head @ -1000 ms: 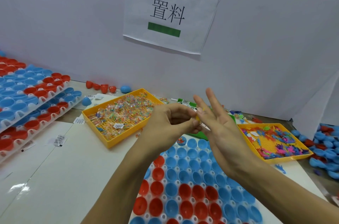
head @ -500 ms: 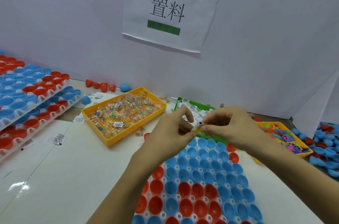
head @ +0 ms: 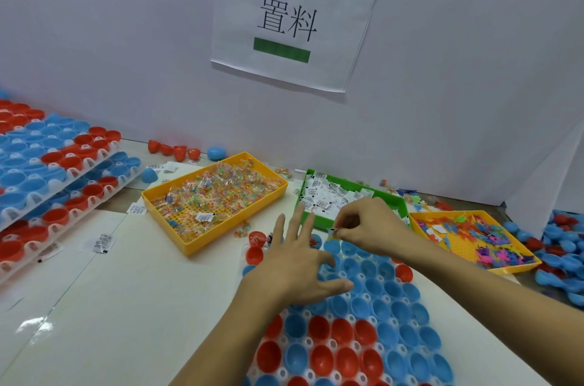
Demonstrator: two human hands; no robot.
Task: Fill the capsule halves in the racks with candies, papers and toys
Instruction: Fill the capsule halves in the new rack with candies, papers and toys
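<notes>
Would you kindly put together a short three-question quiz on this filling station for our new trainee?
1. True or false: the right hand pinches a small item above the rack of capsule halves.
2. Which tray holds the white paper slips? A) the left yellow tray B) the green tray C) the right yellow tray
3. Fill in: the left hand has its fingers ____ over the rack.

Key: 1 true; 2 B; 3 spread open.
</notes>
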